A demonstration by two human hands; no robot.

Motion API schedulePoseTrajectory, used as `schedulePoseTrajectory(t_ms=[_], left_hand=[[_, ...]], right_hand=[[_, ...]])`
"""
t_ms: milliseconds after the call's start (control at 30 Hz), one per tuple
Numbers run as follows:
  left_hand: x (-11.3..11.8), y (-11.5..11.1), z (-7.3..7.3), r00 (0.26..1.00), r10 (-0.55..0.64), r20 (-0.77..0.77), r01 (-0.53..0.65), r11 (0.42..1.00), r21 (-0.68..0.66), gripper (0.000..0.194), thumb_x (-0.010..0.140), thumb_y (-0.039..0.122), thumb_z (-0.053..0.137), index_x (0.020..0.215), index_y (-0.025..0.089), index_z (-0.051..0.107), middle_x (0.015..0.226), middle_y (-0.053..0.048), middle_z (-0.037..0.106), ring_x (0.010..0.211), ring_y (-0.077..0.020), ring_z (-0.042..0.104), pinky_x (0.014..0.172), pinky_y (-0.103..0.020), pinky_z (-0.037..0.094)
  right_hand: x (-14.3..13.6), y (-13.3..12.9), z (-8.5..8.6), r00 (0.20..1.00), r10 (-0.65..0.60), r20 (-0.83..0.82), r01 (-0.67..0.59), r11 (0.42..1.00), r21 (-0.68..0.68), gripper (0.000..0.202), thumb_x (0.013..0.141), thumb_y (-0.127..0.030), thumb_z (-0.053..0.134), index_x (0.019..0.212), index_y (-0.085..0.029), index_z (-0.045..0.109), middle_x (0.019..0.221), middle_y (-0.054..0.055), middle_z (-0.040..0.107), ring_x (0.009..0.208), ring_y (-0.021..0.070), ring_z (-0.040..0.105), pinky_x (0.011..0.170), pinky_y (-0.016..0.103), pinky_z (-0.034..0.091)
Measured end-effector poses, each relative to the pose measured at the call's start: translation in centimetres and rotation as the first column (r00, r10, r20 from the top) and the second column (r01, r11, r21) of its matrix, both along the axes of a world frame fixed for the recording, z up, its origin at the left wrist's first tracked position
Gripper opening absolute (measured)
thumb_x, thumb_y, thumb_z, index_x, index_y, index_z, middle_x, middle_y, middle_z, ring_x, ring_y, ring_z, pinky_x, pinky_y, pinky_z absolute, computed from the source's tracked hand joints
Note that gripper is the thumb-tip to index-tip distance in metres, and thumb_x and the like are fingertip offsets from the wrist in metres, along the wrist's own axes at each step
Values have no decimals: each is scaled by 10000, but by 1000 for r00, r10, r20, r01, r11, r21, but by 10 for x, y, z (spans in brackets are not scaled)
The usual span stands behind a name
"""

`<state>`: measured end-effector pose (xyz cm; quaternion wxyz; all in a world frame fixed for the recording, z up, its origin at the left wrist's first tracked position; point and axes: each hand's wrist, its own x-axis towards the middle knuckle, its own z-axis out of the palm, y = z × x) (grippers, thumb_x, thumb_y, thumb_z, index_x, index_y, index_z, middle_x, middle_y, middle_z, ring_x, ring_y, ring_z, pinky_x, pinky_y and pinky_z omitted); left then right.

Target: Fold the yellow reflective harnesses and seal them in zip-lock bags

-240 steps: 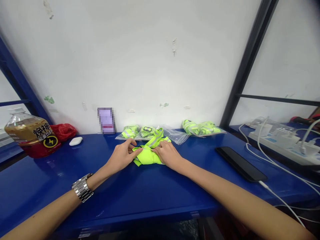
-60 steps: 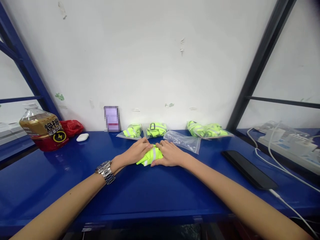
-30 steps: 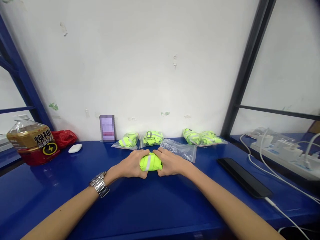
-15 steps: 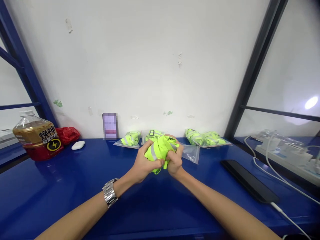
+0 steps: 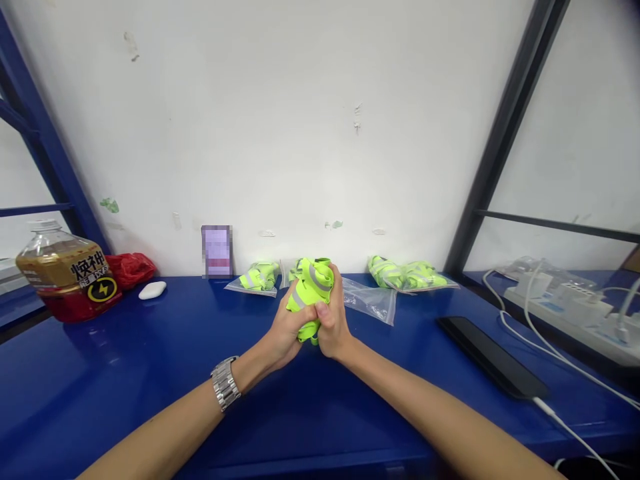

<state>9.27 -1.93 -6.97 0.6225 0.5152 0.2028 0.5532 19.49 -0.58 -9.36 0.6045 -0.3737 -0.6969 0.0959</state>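
Fingers (image 5: 338,285) of the left hand (image 5: 286,331) and right hand (image 5: 334,328) are wrapped closed around the yellow-green cloth bundle (image 5: 314,285) — it sits squeezed between the palms, over the blue counter (image 5: 300,413), just left of a flat clear bag (image 5: 373,303). It looks light, soft and unbreakable, likely springy, with grey stripes probably slicker than the cloth. Best held round the middle — thumbs over the folds, loose lower end pinned.

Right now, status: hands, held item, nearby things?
Left hand, right hand: both gripping. Crumpled neon-yellow fabric bundle, grey-striped, between them. Flat transparent plastic bag beyond right hand.
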Motion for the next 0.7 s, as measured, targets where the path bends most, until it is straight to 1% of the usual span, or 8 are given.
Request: schedulePoseTrajectory(t_ms=[100,167,333,433,500,567,633,700], left_hand=[[0,0,-1,995,73,-65,-73,997,12,573,705,282,683,1238,234,478,1043,-44,647,935,-191,655,805,-314,544],[1,0,-2,989,114,-91,-114,993,5,568,718,293,672,1244,228,469,1049,-45,647,930,-193,658,785,-318,553],[2,4,2,989,140,-50,-141,990,-26,487,689,271,691,1129,227,486,976,-20,654,865,-159,657,757,-288,543],[-3,10,5,958,266,-109,-258,963,81,429,650,289,716,996,207,475,871,7,629,773,-138,629,713,-271,516],[-10,16,5,867,442,-230,-393,890,230,401,616,307,738,868,199,445,755,44,563,670,-112,564,625,-237,465],[-16,21,4,705,613,-357,-469,780,414,415,594,333,745,771,203,393,661,75,466,599,-94,473,551,-215,388],[-19,22,1,556,699,-450,-439,706,556,421,595,361,732,752,209,371,639,80,422,580,-95,423,532,-218,344],[-20,21,-1,463,730,-503,-380,676,631,408,602,372,715,784,211,388,669,70,447,589,-106,426,547,-230,349]], right_hand=[[7,0,4,992,-97,82,92,994,59,687,882,-538,257,1439,-143,183,1414,173,346,1318,329,317,1075,539,242],[10,2,5,979,-114,169,112,993,22,685,897,-547,218,1447,-142,174,1425,175,334,1327,329,300,1075,548,230],[20,11,7,965,0,263,35,991,-128,681,917,-556,234,1462,-154,168,1378,172,368,1281,314,360,1037,515,318],[27,13,12,967,-5,255,37,992,-120,746,902,-582,296,1474,-129,140,1328,188,380,1244,322,395,1013,520,356],[31,11,18,982,-51,183,59,998,-37,821,880,-596,355,1483,-110,84,1339,200,349,1235,317,404,1008,509,374],[32,7,26,986,-89,144,77,993,86,878,841,-591,456,1485,-120,88,1377,196,308,1256,308,385,1029,488,367],[31,3,33,976,-105,190,77,986,148,837,811,-561,543,1462,-153,211,1403,178,313,1286,310,359,1057,476,340],[28,1,37,974,-82,212,62,993,100,634,845,-519,533,1364,-179,401,1333,152,438,1237,297,424,1042,455,353]])
